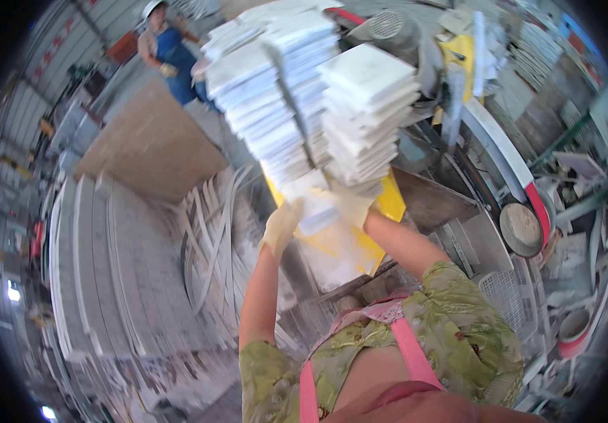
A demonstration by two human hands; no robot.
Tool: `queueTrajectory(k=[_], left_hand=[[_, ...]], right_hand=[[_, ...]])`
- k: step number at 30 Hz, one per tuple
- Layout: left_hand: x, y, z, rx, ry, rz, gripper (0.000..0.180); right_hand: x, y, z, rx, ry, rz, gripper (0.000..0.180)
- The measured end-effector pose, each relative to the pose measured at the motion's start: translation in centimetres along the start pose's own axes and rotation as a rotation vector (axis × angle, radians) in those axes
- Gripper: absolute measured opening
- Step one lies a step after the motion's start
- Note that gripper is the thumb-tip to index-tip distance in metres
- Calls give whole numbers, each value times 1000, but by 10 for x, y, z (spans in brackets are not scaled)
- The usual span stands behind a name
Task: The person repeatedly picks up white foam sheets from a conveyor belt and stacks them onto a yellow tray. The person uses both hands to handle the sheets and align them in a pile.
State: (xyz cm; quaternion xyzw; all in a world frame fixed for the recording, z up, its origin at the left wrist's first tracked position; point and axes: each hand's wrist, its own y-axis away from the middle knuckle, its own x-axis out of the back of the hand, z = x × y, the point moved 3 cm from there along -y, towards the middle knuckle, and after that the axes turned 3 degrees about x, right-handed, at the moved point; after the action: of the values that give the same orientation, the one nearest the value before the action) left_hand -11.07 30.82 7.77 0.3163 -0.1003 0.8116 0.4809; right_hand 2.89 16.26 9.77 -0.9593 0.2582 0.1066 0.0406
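My left hand (pixel 284 224) and my right hand (pixel 348 204), both in cream gloves, are at opposite sides of a pale white slab (pixel 313 204), somewhat blurred. Their fingers close on its edges, partly hidden from view. Just beyond the hands rises a tall stack of white slabs (pixel 255 92). To its right stands a shorter stack of thicker-looking white slabs (pixel 367 99). A thin grey strip (pixel 291 106) runs down between the two stacks. Beneath them shows a yellow platform (pixel 388 199), dusted white near me.
Long pale slabs (pixel 124 275) are piled at the left, beside loose curved strips (pixel 223 225). A brown board (pixel 149 141) leans behind them. At the right is a machine with a white and red curved guard (pixel 508 151). A person in a blue apron (pixel 170 56) stands far left.
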Motion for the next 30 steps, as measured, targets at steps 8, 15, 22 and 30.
queueTrajectory(k=[8,15,22,30], left_hand=[[3,16,18,128,1,169,61],[-2,54,59,337,-73,448,60],[-107,145,147,-112,-24,719,30],[-268,67,239,-201,-199,375,19]], right_hand=[[-10,105,-48,306,579,92,51],[181,190,-120,247,425,511,29],[452,275,-197,327,373,1008,38],[652,374,-327,587,609,1176,41]])
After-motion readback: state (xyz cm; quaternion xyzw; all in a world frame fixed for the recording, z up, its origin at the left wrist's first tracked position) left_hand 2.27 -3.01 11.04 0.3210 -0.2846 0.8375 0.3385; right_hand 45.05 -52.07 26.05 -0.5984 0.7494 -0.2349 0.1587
